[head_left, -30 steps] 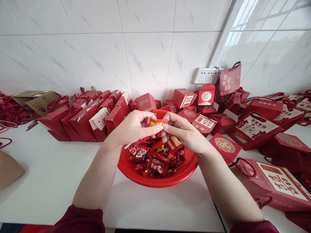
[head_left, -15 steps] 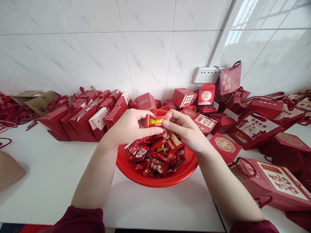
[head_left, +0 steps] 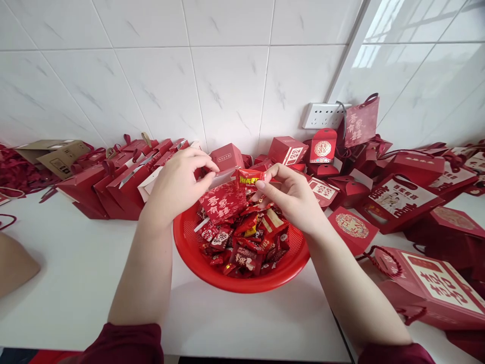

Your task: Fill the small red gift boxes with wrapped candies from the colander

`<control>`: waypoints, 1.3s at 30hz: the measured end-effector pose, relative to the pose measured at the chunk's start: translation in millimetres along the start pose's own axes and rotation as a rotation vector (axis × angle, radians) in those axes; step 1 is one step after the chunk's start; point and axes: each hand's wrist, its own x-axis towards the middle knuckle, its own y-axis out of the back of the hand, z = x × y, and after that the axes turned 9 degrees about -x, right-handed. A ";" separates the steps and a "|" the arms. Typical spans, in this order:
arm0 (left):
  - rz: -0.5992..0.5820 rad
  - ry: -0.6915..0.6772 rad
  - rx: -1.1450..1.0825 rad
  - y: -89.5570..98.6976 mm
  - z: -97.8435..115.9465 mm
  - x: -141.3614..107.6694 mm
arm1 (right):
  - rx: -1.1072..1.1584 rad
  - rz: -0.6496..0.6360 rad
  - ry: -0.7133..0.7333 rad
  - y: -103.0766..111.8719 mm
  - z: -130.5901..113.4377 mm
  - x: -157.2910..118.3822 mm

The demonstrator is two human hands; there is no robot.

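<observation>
Two-handed, had red basket (head_left: 244, 286) of wrapped sweets (head_left: 246, 258) underneath. Held left hand (head_left: 180, 182) loosely curled, with thumb and fingertips slightly apart. With right hand (head_left: 294, 197), clamped thumb and fingertips on small red sweet (head_left: 249, 177), between hands.

Bright, even light, window-like glare on right-hand tiles (head_left: 401, 71), soft shadow below the basket (head_left: 246, 286), edges stretched.
</observation>
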 end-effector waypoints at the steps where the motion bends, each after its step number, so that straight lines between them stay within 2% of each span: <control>1: -0.049 0.001 0.029 -0.4 -3.6 1.2 | 0.006 0.021 0.016 0.6 0.4 0.3; 5: -0.293 0.058 -0.049 0.3 -4.4 1.0 | 0.006 0.104 0.091 2.6 -0.1 0.8; 9: -0.478 -0.014 -0.093 -1.3 10.9 -6.2 | -0.042 0.147 0.163 3.9 -0.4 1.1; 13: -0.509 0.037 -0.075 -1.2 24.1 -11.4 | -0.079 0.141 0.290 6.2 -1.2 -0.2; 17: -0.581 0.011 -0.155 2.1 29.4 -9.9 | -0.139 -0.028 0.454 9.4 -10.2 -7.4; 22: -0.554 0.034 -0.137 3.1 28.7 -7.3 | -0.315 -0.112 0.652 10.9 -24.1 -15.2; 25: -0.555 0.038 -0.097 1.7 26.9 -7.0 | -0.483 -0.157 0.711 9.2 -21.0 -12.8; 30: -0.519 0.034 -0.017 -1.1 25.6 -6.9 | -1.002 -0.193 0.619 3.6 0.6 -2.4; 32: -0.497 0.049 0.023 -2.2 25.1 -6.5 | -1.135 -0.203 0.558 3.0 4.8 -0.7; 35: -0.513 0.119 0.089 -2.6 22.1 -5.1 | -1.153 -0.225 0.518 6.6 1.5 -2.1; 37: -0.529 0.218 0.164 -0.9 17.2 -3.6 | -1.128 -0.214 0.494 12.3 -4.0 -3.4; 39: -0.506 0.325 0.247 2.7 9.2 -1.7 | -1.121 -0.196 0.411 19.9 -8.1 -3.1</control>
